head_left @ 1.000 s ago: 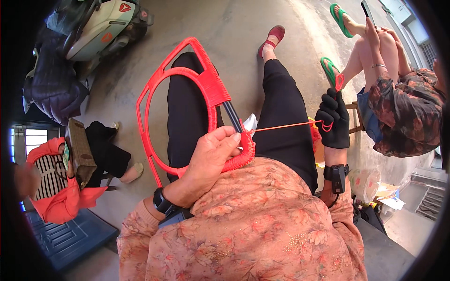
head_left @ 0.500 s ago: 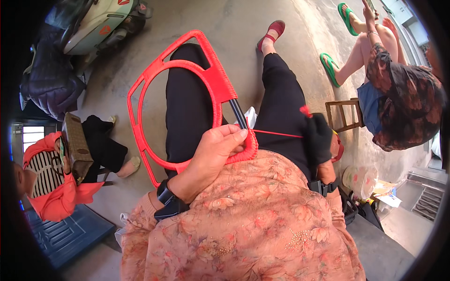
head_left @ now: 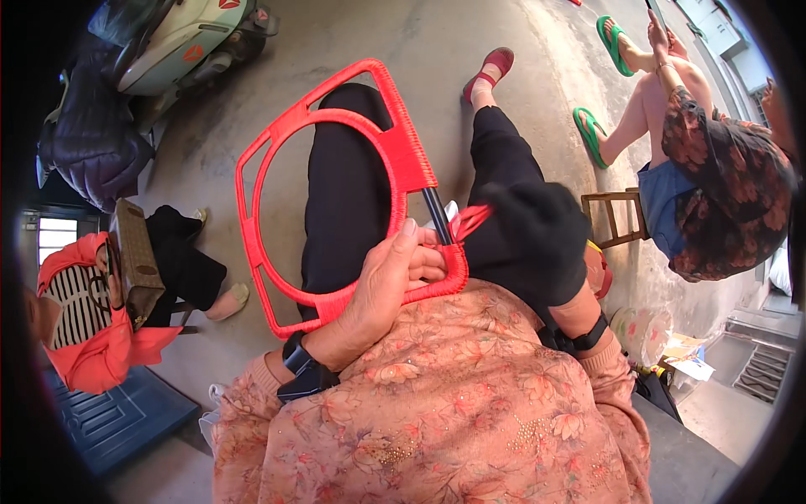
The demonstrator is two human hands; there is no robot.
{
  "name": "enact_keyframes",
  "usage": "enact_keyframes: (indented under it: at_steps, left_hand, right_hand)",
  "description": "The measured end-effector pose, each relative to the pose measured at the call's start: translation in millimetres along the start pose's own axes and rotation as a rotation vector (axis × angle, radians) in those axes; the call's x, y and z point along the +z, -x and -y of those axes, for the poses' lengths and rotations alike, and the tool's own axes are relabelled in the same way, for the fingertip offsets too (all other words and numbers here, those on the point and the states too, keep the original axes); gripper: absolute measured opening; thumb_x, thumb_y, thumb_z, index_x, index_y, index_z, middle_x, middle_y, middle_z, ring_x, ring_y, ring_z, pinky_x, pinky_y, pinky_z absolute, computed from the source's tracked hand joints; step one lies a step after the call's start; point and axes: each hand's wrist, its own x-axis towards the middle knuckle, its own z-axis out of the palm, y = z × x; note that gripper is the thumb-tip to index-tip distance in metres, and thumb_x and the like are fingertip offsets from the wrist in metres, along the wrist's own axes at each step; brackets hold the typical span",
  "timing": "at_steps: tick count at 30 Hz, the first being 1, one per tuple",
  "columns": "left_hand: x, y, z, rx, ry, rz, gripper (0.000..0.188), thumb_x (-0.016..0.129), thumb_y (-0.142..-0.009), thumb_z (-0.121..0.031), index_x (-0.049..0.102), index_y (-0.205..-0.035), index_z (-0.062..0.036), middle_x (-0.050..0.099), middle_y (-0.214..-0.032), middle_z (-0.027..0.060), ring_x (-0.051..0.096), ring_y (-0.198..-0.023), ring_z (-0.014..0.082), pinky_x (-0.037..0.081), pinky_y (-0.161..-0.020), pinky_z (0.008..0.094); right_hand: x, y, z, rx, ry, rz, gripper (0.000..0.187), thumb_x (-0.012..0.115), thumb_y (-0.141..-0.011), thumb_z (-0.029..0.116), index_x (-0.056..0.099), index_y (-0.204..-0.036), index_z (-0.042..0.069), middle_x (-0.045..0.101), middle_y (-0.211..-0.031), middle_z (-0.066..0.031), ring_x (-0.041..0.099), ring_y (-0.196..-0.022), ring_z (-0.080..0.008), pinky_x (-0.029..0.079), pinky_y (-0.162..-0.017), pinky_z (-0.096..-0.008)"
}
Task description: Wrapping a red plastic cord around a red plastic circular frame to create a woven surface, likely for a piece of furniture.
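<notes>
The left hand (head_left: pixel 388 281) closes its grip around the near corner of a red woven frame (head_left: pixel 336 193), the thumb lying along the top of the bottom rail and the fingers curled under it, pinching the rail where the red wrapping meets a bare black bar (head_left: pixel 437 214). The right hand (head_left: pixel 537 239), in a black glove, is blurred; its grip looks pressed together on a red plastic strand (head_left: pixel 470 220) that runs from the glove to the black bar, just beside the left thumb. The frame rests across the person's lap on black trousers (head_left: pixel 348 193), tilted away from the body, its rounded opening on the left and its wrapped straight side on the right. A dark wristwatch (head_left: pixel 298 361) sits on the left wrist, a black band (head_left: pixel 588 336) on the right, and both forearms come out of floral orange sleeves (head_left: pixel 437 403).

Beyond the knees, a foot in a red shoe (head_left: pixel 491 67) stands on the concrete floor (head_left: pixel 437 42). To the right another person in a patterned top (head_left: pixel 722 185) sits near a small wooden stool (head_left: pixel 617 218), wearing green sandals (head_left: pixel 592 134). At the upper left stands a pale scooter (head_left: pixel 185 42), and at the far left a third person in an orange-red garment (head_left: pixel 92 336) sits above a blue mat (head_left: pixel 117 420).
</notes>
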Motion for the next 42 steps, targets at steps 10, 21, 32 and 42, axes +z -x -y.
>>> enact_keyframes:
  at_steps: [10, 21, 32, 42]
  left_hand:
    - [1, -4, 8, 0.172, -0.199, -0.017, 0.018, 0.048, -0.097, -0.011, 0.057, -0.108, 0.0007, 0.058, -0.082, -0.0016, 0.049, -0.070, 0.0034, 0.041, -0.065, 0.0191]
    - [1, -12, 11, 0.188, -0.390, 0.001, 0.025, 0.045, -0.094, 0.001, 0.058, -0.116, 0.0016, 0.055, -0.087, -0.0056, 0.042, -0.071, -0.0003, 0.037, -0.063, 0.0184]
    - [-3, -17, 9, 0.219, -0.392, 0.035, 0.032, 0.046, -0.093, 0.001, 0.049, -0.124, 0.0032, 0.060, -0.113, 0.0039, 0.054, -0.096, 0.0060, 0.044, -0.080, 0.0207]
    - [-3, -9, 1, 0.056, -0.240, 0.057, 0.024, 0.050, -0.094, -0.007, 0.054, -0.114, 0.0039, 0.063, -0.104, 0.0059, 0.059, -0.090, 0.0071, 0.048, -0.080, 0.0221]
  right_hand:
    - [27, 22, -10, 0.642, -0.864, 0.391, 0.020, 0.064, -0.083, 0.012, 0.063, -0.101, 0.001, 0.064, -0.089, -0.0064, 0.060, -0.082, -0.0136, 0.048, -0.073, -0.0292]
    - [64, 37, -7, 0.843, -1.133, 0.647, 0.036, 0.071, -0.081, 0.021, 0.062, -0.108, -0.002, 0.065, -0.090, -0.0031, 0.055, -0.082, -0.0078, 0.046, -0.073, -0.0248]
    - [84, 46, -8, 0.886, -1.305, 0.630, 0.026, 0.068, -0.083, 0.018, 0.066, -0.099, -0.002, 0.067, -0.089, -0.0035, 0.057, -0.081, -0.0078, 0.047, -0.073, -0.0249]
    - [23, 81, -43, 0.986, -1.584, -0.151, 0.025, 0.065, -0.077, 0.005, 0.063, -0.101, -0.001, 0.065, -0.087, -0.0038, 0.060, -0.076, -0.0117, 0.047, -0.072, -0.0246]
